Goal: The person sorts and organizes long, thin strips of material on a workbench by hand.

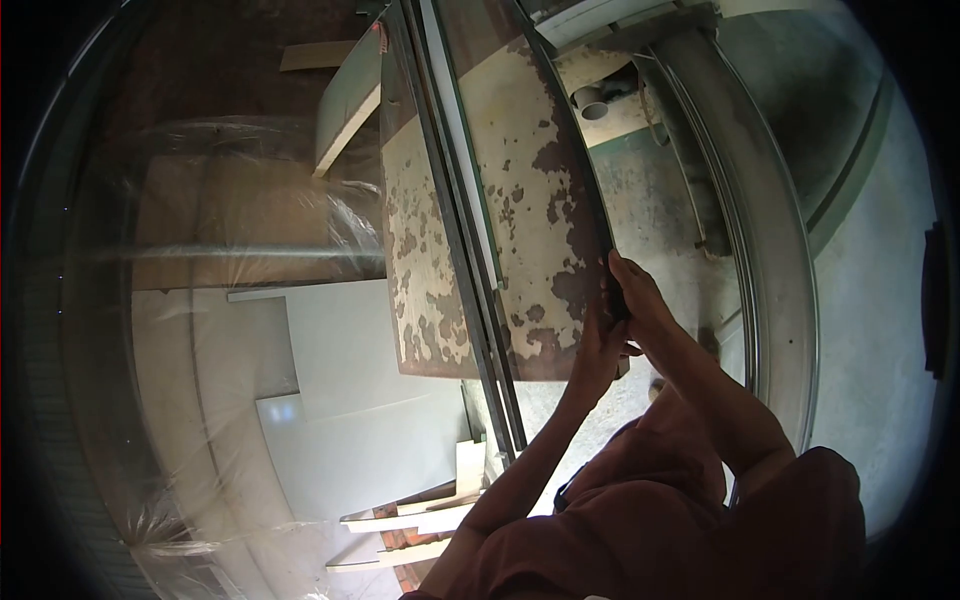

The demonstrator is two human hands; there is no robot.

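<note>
In front of me lies a long panel (525, 215) whose pale surface is worn through in brown patches. A dark strip (575, 135) runs along its right edge. My left hand (598, 358) is at the near end of that edge, its fingers closed on the dark strip. Just beyond it, my right hand (640, 298) wraps the same strip from the outer side, thumb on top. The undersides of the fingers are hidden. Two dark rails (470, 270) with a pale strip (462, 135) between them lie lengthwise over the panel.
Clear plastic sheeting (240, 250) hangs at the left over brown and pale boards. White panels (370, 440) lie at lower left, near narrow pale wood strips (400, 522). A long metal-edged beam (765, 220) runs along the right, with a grey pipe (592, 102) at the back.
</note>
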